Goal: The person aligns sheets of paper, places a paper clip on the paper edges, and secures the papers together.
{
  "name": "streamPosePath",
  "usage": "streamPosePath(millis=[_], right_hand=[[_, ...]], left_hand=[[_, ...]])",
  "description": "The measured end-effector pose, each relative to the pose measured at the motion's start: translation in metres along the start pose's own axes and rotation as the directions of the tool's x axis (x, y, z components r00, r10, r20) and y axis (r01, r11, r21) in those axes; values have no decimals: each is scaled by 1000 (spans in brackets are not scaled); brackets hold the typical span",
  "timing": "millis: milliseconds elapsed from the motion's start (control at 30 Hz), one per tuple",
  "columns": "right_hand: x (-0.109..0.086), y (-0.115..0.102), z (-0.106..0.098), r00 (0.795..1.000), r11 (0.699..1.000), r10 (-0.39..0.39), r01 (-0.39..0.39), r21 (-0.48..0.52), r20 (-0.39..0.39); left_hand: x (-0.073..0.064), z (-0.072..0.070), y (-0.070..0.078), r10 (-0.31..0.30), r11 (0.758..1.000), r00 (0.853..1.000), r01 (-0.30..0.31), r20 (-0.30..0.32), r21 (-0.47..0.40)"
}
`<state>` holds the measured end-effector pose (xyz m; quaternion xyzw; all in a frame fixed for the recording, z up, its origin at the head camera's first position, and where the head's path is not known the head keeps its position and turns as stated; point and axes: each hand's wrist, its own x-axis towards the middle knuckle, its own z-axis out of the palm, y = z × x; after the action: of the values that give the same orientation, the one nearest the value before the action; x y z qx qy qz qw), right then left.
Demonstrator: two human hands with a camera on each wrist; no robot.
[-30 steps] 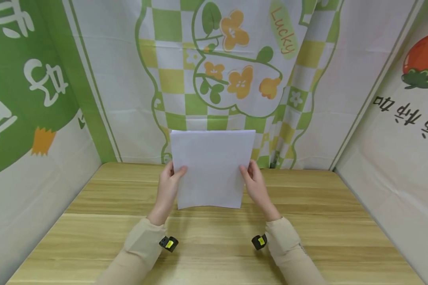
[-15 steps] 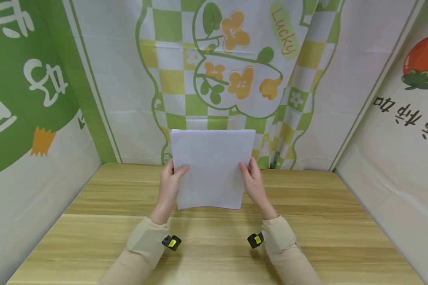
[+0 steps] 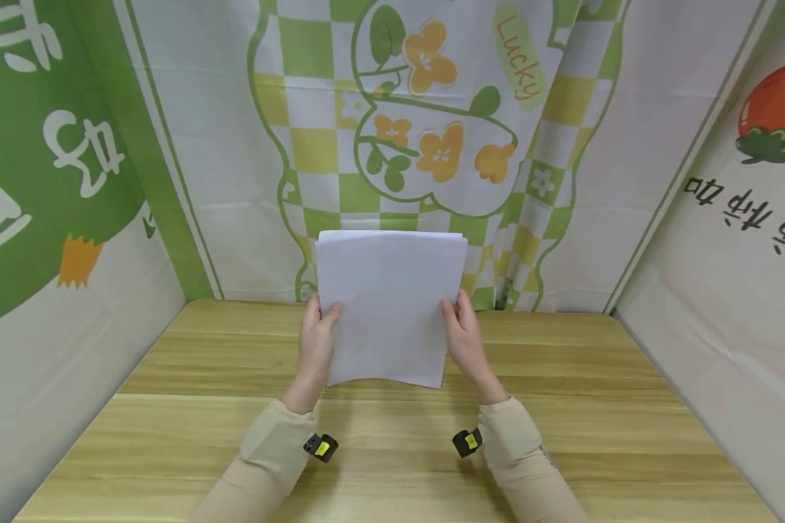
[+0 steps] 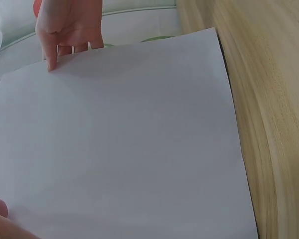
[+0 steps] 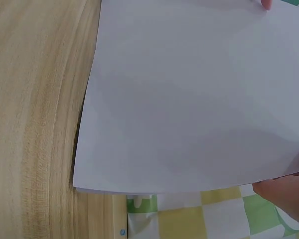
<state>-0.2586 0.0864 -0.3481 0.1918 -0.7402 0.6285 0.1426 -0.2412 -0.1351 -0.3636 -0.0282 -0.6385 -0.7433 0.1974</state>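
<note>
Several sheets of plain white paper (image 3: 389, 312) are held together upright above the table, tilted slightly back. At the top a rear sheet pokes up past the front one, and the bottom edge bows a little. My left hand (image 3: 316, 338) grips the left side, thumb on the front face and fingers behind. On the opposite side my right hand (image 3: 466, 334) pinches the edge the same way. In the left wrist view the right hand (image 4: 72, 25) shows across the paper (image 4: 124, 139). The right wrist view shows the paper's (image 5: 189, 99) lower corner, with sheet edges slightly apart.
A wood-grain table (image 3: 392, 465) lies under the hands. Behind it hangs a green and yellow checked curtain (image 3: 314, 145), close beyond the paper's top. Printed fabric walls (image 3: 726, 305) stand at both sides. Each wrist wears a small black camera (image 3: 467, 442).
A rear sheet now rises above the front sheet's top edge, where the stack was nearly even. The bottom edge bows more. The left wrist has shifted slightly right.
</note>
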Motion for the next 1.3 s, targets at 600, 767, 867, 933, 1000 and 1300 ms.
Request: streamPosePath(millis=[600,767,867,933,1000,1300], right_hand=[[8,23,-4,998,995,-60,60,79,-9],[6,29,-4,999,994,-36,36,101,6],[5,32,-5,999,992,-43,42,122,8],[5,33,-5,999,990,-48,47,132,6],[6,33,-5,999,988,-54,52,144,9],[8,27,-6,997,985,-73,74,153,-7]], left_hand=[[-5,3,7,54,997,999,-54,-2,-59],[-5,2,3,45,998,999,-46,-25,-51],[-5,2,2,41,998,998,-43,-40,-48],[-4,1,3,42,998,998,-44,-50,-41],[-4,1,5,42,998,998,-44,-54,-35],[-3,-1,12,63,997,998,-64,-31,-42]])
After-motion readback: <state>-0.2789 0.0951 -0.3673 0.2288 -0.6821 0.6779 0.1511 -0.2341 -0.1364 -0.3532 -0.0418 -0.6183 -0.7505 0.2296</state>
